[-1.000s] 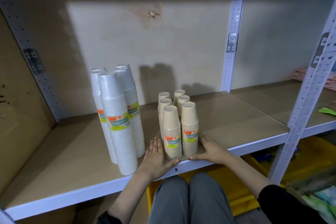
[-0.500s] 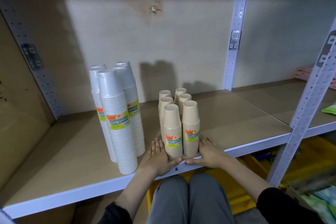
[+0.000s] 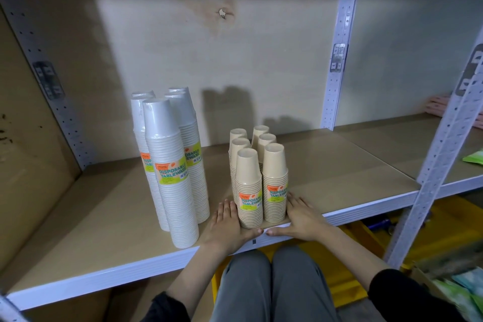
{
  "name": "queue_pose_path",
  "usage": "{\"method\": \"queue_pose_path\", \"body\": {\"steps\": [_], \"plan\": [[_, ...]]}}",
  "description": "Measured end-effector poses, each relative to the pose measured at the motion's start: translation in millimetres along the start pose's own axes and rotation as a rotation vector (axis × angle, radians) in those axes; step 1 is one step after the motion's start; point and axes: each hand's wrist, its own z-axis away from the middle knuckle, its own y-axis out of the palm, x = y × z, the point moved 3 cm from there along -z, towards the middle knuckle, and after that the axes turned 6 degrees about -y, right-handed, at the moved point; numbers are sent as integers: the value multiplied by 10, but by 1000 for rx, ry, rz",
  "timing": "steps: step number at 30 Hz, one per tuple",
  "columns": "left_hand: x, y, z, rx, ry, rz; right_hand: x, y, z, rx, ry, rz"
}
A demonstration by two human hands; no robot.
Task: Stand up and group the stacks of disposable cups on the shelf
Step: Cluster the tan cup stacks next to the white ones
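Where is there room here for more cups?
Bare shelf lies right of the tan cup stacks, up to the grey post, and left of the white cup stacks, up to the side wall. Crowded: the front, where the left hand fills the gap between the groups and the right hand flanks the tan ones.

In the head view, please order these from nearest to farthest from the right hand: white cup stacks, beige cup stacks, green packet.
1. beige cup stacks: against the right hand, on its left.
2. white cup stacks: further left.
3. green packet: far right, in the next bay.
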Motion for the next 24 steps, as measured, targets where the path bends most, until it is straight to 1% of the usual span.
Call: {"method": "queue_pose_path", "body": {"steps": [6, 11, 13, 15, 17, 19, 21, 22, 24], "plan": [[21, 40, 45, -118, 29, -73, -29, 16, 72, -24, 13, 38], [59, 82, 128, -250, 54, -95, -19, -3, 190, -111, 24, 40], [79, 100, 188, -306, 63, -143, -20, 18, 248, -166, 39, 85], [104, 129, 259, -357, 93, -149, 16, 28, 328, -248, 26, 140], [151, 190, 324, -382, 133, -129, 93, 25, 440, -375, 7, 159], [176, 227, 417, -405, 172, -133, 208, 7, 551, -550, -70, 191], [200, 223, 534, -467, 182, -160, 332, 33, 622, -672, -146, 245], [203, 205, 599, -498, 189, -158, 404, 46, 641, -692, -174, 246], [210, 184, 703, -571, 261, -163, 536, 73, 652, -705, -214, 244]]}}
